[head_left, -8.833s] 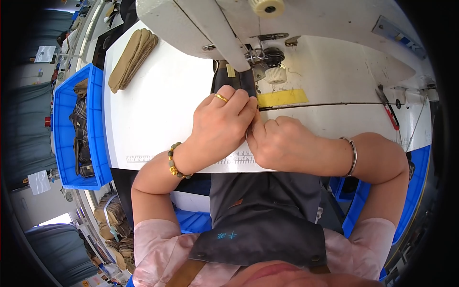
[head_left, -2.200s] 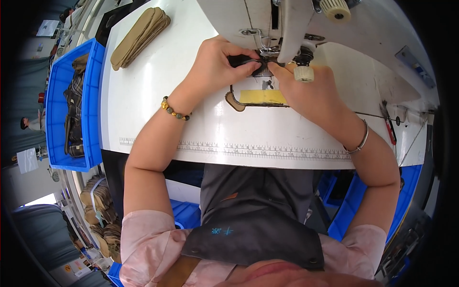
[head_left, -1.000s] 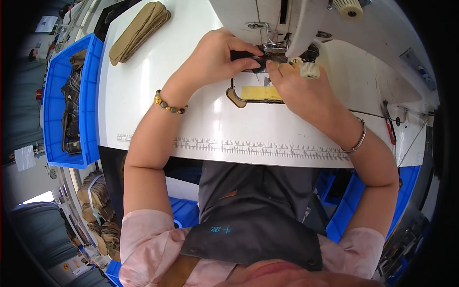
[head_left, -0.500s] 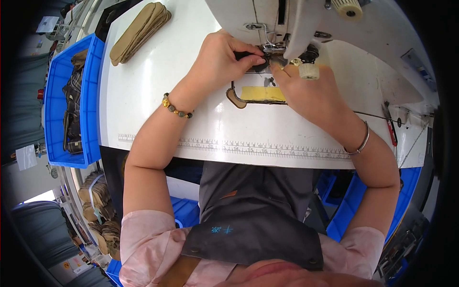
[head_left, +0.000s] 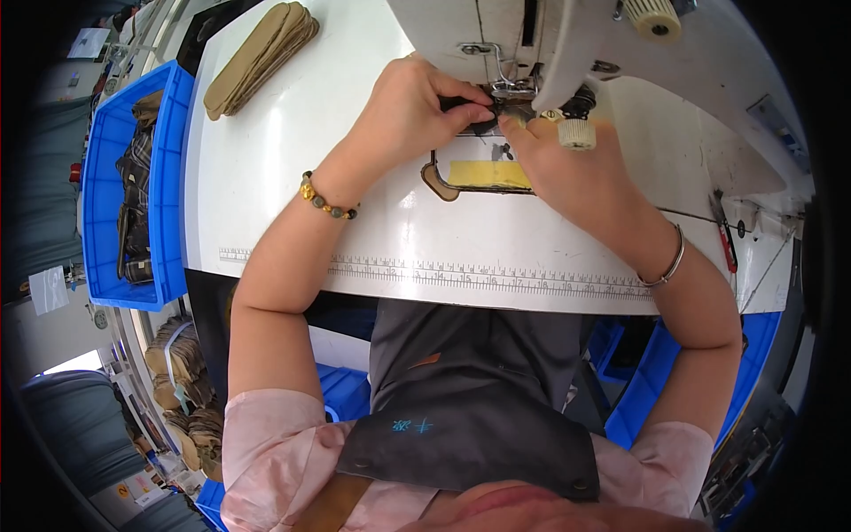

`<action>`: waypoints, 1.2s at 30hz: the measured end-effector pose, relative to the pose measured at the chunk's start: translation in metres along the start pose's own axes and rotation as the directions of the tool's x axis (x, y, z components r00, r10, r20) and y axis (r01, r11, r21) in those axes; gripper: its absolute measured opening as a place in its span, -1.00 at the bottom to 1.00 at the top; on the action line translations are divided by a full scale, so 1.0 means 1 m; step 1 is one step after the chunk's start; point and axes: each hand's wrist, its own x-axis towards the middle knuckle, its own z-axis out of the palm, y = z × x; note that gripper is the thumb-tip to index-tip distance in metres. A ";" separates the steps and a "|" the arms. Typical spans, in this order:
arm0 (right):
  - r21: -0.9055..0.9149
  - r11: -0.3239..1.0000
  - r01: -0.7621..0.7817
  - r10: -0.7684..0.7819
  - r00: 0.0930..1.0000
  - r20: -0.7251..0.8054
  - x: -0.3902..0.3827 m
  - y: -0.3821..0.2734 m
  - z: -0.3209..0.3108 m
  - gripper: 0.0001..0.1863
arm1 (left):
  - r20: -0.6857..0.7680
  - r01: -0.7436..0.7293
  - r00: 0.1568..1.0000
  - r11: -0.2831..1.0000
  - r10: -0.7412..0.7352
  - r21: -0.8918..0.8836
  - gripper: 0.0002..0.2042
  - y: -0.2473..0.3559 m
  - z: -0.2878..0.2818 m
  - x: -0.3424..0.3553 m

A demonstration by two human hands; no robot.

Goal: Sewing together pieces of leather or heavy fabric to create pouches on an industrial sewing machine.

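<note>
- Just past twelve o'clock, under the white sewing machine (head_left: 479, 35), holds a dark cloth piece (head_left: 453, 104) close by the metal presser foot (head_left: 513, 90).
- At twelve o'clock, grasps that cloth in the left hand (head_left: 409, 105), pinching between thumb and forefinger; wears a beaded bracelet (head_left: 326, 207) on this wrist.
- Between one and two o'clock, has the right hand (head_left: 570, 161) with fingers bent just beside the cloth; cannot tell grip from mere touch there.
- At one o'clock, has a yellow strip (head_left: 487, 175) on the white table (head_left: 399, 222), nearer than the cloth.
- Toward three o'clock, wears a metal bangle (head_left: 677, 259); farther out, has a red-handled tool (head_left: 727, 244) on the table.
- Toward eleven o'clock, has a stack of tan pieces (head_left: 261, 62) on the table.
- Between nine and ten o'clock, has a blue bin (head_left: 168, 195) of dark checked fabric (head_left: 136, 182).
- Toward six o'clock, wears a dark apron (head_left: 479, 443).
</note>
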 end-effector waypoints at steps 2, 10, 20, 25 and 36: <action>-0.015 1.000 0.019 -0.018 1.000 0.012 0.001 -0.003 -0.003 -0.85 | -0.002 -0.003 1.000 1.000 0.003 0.019 -0.86 -0.001 -0.001 -0.001; -0.016 1.000 -0.014 0.014 1.000 -0.005 -0.002 -0.003 0.002 -0.62 | -0.006 -0.007 1.000 1.000 0.008 0.024 -0.86 -0.002 0.000 -0.001; -0.027 1.000 0.010 -0.011 0.999 -0.038 -0.002 0.000 0.002 -0.67 | 0.001 0.006 1.000 0.996 -0.006 0.089 -0.86 0.002 -0.001 0.002; -0.025 0.999 0.034 -0.034 0.999 0.027 0.000 -0.010 -0.010 -0.67 | -0.032 0.020 0.999 0.995 -0.017 0.100 -0.85 0.002 0.001 0.001; 0.063 0.997 0.049 -0.049 0.999 -0.004 0.002 -0.013 -0.014 -0.78 | -0.055 0.072 0.996 0.990 -0.065 0.125 -0.84 0.002 0.003 0.001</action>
